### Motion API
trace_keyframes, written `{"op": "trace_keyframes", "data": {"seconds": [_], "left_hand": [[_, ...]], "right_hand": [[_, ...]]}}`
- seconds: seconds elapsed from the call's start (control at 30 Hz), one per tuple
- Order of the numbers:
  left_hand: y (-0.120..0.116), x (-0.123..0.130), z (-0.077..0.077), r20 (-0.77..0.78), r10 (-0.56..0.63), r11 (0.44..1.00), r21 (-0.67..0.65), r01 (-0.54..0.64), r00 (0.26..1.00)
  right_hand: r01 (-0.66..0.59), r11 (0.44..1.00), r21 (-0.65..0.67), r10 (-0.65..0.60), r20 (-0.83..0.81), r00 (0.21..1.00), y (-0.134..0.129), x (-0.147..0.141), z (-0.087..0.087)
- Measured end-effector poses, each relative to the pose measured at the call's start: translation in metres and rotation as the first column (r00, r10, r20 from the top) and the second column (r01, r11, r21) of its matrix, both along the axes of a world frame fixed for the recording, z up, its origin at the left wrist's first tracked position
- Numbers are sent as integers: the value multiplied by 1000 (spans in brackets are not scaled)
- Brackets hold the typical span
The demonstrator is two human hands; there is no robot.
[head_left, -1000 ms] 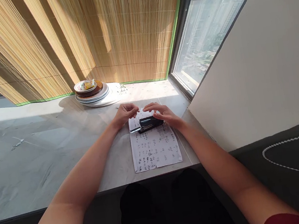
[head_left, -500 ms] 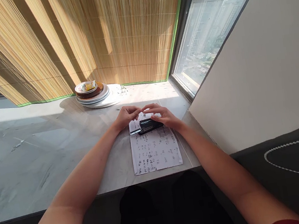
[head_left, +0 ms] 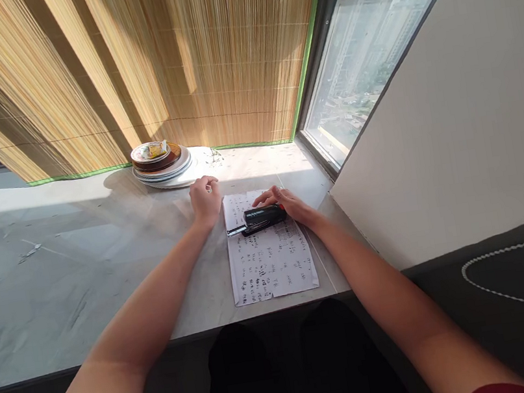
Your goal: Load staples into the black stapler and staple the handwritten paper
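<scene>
A black stapler (head_left: 265, 217) lies across a handwritten sheet of paper (head_left: 275, 263), with a silver metal piece (head_left: 236, 230) sticking out to its left and a bit of red at its right end. My right hand (head_left: 293, 206) is curled about that right end, its fingers reaching along the far side. Beyond the paper's left edge, my left hand (head_left: 206, 203) is raised with its fingers curled into a pinch. Whatever the pinch may hold is too small to make out.
Behind my left hand stands a stack of plates (head_left: 164, 171) with a small yellow packet (head_left: 158, 149) on top. A bamboo blind (head_left: 222, 64) hangs at the back of the marble ledge (head_left: 106, 272). A white wall (head_left: 430, 105) bounds the right side.
My hands were together over the stapler. The left has moved away to the left and farther back, while the right thumb has lifted from the stapler's top, uncovering the red part.
</scene>
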State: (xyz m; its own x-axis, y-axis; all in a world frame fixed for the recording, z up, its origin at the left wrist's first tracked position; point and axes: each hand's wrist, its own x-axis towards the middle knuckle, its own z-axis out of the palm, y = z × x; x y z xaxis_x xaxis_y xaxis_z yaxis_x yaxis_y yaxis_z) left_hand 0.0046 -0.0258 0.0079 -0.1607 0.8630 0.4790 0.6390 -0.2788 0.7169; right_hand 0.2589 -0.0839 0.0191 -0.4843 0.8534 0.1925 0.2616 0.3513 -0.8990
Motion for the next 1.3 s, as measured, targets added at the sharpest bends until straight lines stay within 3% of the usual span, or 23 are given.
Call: {"op": "trace_keyframes", "data": {"seconds": [0.07,0.13,0.23,0.57,0.67,0.73,0.83,0.93,1.07,1.17,1.23,1.3], "left_hand": [[2,-5,-3,-169,100,995,-4,-102,981],[4,-10,-6,-266,115,988,-67,-137,957],[6,-14,-10,-313,50,984,-147,-100,948],[11,-17,-13,-401,-8,991,-125,-46,916],[12,-12,-10,-278,-47,999,-26,41,959],[9,-5,-6,-139,-144,983,99,158,980],[-2,8,2,-18,-364,905,229,358,931],[-15,19,9,-42,-503,834,239,497,863],[-24,23,13,-111,-555,789,244,564,824],[-23,22,12,-158,-552,778,256,574,819],[-21,21,11,-164,-550,775,266,574,819],[-19,20,9,-152,-557,770,272,577,816]], "right_hand": [[-10,1000,1,10,40,999,0,1,-1],[-16,1000,21,14,105,994,1,3,-2],[-38,998,59,27,183,983,3,3,-4],[-60,996,60,48,193,980,0,-4,5],[-14,999,50,9,89,996,-2,-3,8],[54,998,23,-53,-13,998,-2,-1,10],[96,995,-38,-101,-162,982,-1,0,10],[18,996,-90,-42,-276,960,-1,-2,9],[-69,988,-136,24,-306,952,-3,-5,10],[-68,989,-135,26,-291,956,-5,-7,11],[-23,993,-120,-9,-261,965,-2,-5,9],[112,991,-69,-124,-209,970,3,-1,4]]}}
